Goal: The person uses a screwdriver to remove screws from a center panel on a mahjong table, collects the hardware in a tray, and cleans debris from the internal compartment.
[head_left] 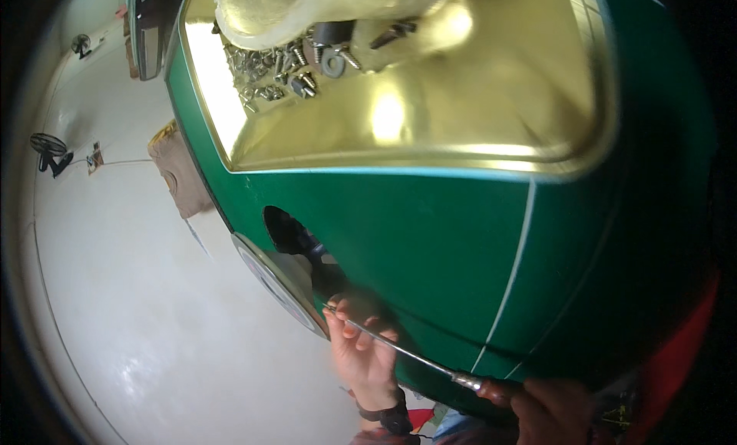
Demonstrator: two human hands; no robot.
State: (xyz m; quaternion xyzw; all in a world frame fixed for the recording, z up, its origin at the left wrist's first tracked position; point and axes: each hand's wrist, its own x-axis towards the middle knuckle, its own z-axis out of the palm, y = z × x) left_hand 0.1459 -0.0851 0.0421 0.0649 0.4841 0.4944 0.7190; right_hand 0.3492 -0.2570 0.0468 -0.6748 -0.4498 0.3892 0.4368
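My right hand (556, 410) is wrapped around the reddish-brown handle of a screwdriver (418, 358) at the lower right. Its long metal shaft slants up and left to my left hand (367, 357). There, the thumb and fingertips pinch a small metal piece that looks like a screw (331, 307), right at the shaft's tip; the fingers partly hide it. A dark band circles my left wrist. Just beyond my left hand lies a black object (295, 234) with a greyish part, on the green mat (430, 245); its kind is unclear.
A shiny gold metal tray (461, 130) stands at the far side, with several loose screws (288, 65), a washer (333, 64) and a clear plastic bag (261, 15). A round pale disc (280, 284) sits at the table's left edge. Fans (50, 149) stand beyond the pale floor.
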